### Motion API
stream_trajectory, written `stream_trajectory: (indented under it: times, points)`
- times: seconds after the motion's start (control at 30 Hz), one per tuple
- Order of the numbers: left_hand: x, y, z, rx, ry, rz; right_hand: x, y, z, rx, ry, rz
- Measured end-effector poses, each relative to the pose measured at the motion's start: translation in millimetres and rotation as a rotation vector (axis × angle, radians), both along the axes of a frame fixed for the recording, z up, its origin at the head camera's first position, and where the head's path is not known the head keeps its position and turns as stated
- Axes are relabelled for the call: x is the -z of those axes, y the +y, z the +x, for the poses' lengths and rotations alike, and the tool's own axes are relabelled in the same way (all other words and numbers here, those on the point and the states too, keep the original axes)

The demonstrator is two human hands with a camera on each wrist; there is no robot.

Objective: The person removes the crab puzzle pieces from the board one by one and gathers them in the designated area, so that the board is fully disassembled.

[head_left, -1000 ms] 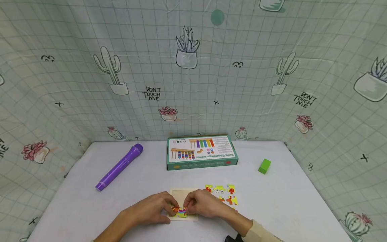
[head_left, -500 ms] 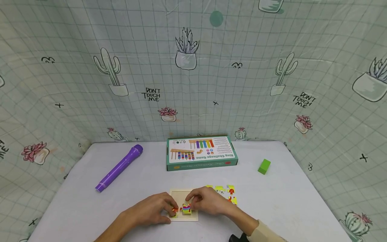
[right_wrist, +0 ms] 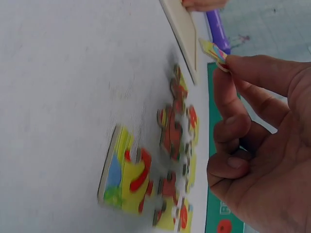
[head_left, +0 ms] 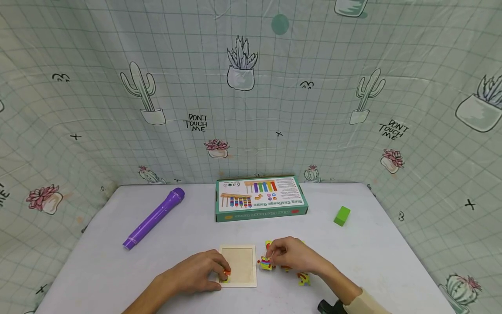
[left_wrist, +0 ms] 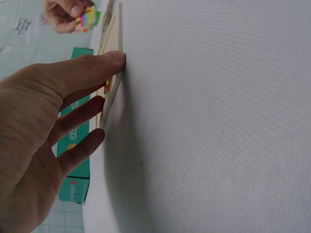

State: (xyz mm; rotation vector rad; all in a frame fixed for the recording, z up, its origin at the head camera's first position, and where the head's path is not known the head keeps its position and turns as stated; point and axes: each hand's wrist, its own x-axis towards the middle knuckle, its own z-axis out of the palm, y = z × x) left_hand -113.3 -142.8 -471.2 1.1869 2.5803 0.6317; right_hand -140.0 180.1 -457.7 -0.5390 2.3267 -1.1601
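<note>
A shallow wooden puzzle tray (head_left: pixel 244 265) lies at the front of the table. My left hand (head_left: pixel 201 270) grips its near left corner, the thumb at the tray's edge in the left wrist view. Its fingertips partly cover a yellow and red jigsaw piece (head_left: pixel 225 280) in that corner. To the right of the tray, my right hand (head_left: pixel 296 255) pinches a jigsaw piece with rainbow stripes (head_left: pixel 265 263) between thumb and index finger, raised off the table. Under this hand lie several loose jigsaw pieces, among them a yellow corner piece (right_wrist: pixel 124 177); the hand hides some in the head view.
A green Ring Challenge Game box (head_left: pixel 260 216) lies at the back middle. A purple toy microphone (head_left: pixel 154 219) is on the left, a green block (head_left: pixel 342 216) on the right. A black object (head_left: pixel 331 307) shows at the right wrist. Patterned cloth (head_left: pixel 274 109) surrounds the table.
My right hand has lifted the rainbow-striped jigsaw piece out of the tray and carried it right, over beside the loose pieces. The left hand has stayed at the tray's corner.
</note>
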Motion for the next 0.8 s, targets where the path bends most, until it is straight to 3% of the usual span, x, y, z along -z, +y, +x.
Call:
stream_trajectory:
  times: [0.47, 0.8]
  points:
    - [-1.7, 1, -0.4, -0.006, -0.016, -0.016, -0.8, 35, 7.4, -0.084, -0.041, 0.099]
    - [-0.1, 1, -0.2, -0.01, -0.019, -0.012, 2.1, 38, 8.5, -0.1, 0.039, 0.163]
